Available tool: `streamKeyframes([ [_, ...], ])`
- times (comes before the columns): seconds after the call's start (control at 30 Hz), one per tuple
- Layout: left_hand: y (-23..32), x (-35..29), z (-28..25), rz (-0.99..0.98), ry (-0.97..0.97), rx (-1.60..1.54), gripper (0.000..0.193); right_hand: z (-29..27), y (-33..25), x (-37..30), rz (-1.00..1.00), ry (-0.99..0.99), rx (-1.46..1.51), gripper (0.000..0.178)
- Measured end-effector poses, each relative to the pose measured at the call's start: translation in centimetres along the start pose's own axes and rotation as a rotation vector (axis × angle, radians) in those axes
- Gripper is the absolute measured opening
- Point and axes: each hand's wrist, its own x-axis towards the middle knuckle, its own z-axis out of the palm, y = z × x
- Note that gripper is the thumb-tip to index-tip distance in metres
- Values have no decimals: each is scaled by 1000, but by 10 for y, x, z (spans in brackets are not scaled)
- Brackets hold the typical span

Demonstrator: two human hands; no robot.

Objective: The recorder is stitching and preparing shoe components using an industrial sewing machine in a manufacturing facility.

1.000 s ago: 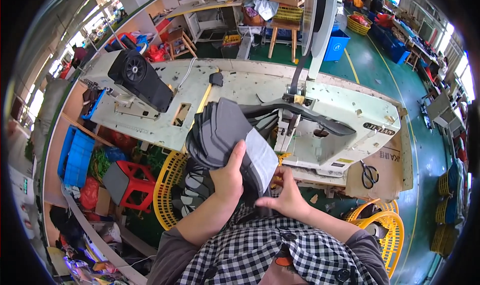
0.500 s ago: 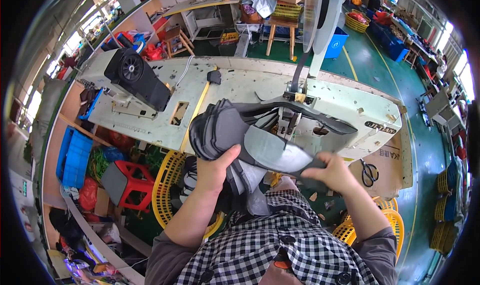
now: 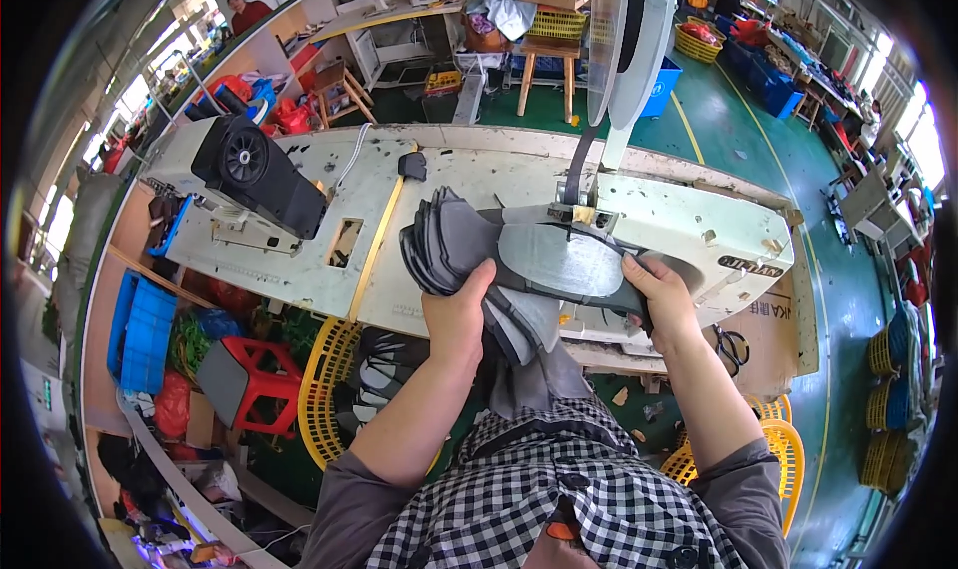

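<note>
A bundle of dark grey, shoe-shaped fabric pieces [image 3: 437, 238] fans out over the front of the white machine table. My left hand [image 3: 457, 307] is closed round its near edge, thumb on top. From the bundle, a dark piece with a pale grey oval patch [image 3: 561, 260] reaches right, below the machine's working head [image 3: 579, 213]. My right hand [image 3: 661, 297] grips its right end, thumb on top and fingers underneath. More grey pieces [image 3: 539, 374] hang toward my checked apron. Whether the patched piece touches the machine's working point I cannot tell.
A machine arm [image 3: 699, 232] lies to the right, a tall guarded belt [image 3: 624, 60] behind. A black-topped machine [image 3: 254, 170] stands at left. Below are yellow baskets [image 3: 324, 409], a red stool [image 3: 259, 379] and black scissors [image 3: 733, 347]. A person [image 3: 247, 15] is at far left.
Both hands have moved forward, taking the bundle and the patched piece to the machine's working head. My right hand has risen from below the table's front edge. The view has shifted slightly.
</note>
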Motion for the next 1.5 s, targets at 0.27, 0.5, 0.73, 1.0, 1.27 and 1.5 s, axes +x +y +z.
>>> streamKeyframes([
  [0.27,-2,5,0,-57,38,-38,49,3,6,13,39,-29,138,31],
  [0.5,-2,17,11,-73,27,-65,45,4,6,31,-27,13,169,30],
  [0.73,-5,-1,-23,-265,-155,-223,44,-2,75,-12,-171,-414,375,67],
  [1.0,13,-53,-31,-22,-6,14,46,39,97,-57,-744,-78,-620,61],
  [1.27,45,-49,-28,10,-195,68,49,-3,13,-56,-364,-300,-595,24],
  [1.5,12,0,-3,90,23,22,49,5,-16,-2,-201,-129,-405,20],
])
